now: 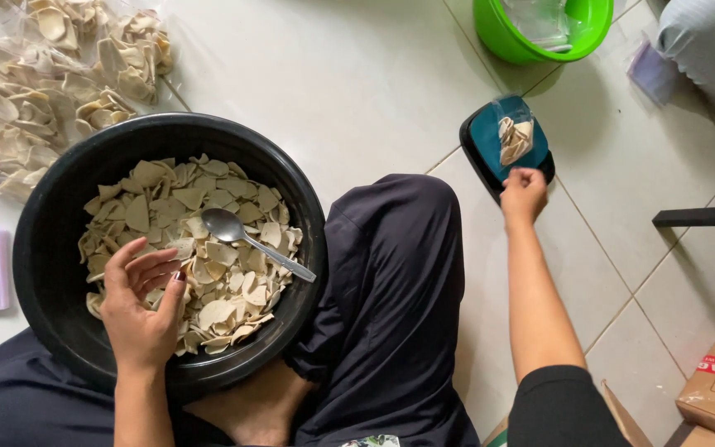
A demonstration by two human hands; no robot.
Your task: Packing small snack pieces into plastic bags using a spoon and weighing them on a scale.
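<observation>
The left hand rests half-curled in the chips of the black bowl at eight o'clock, gripping nothing certain. The right hand pinches the small bag upright on the scale at two o'clock.

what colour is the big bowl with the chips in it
Black. The big bowl shows best in the head view, with the left hand resting on the pale chips.

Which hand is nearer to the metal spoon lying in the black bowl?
The left hand. It rests on the chips in the black bowl, just below-left of the metal spoon. The right hand is far off to the right, at the small bag on the scale.
</observation>
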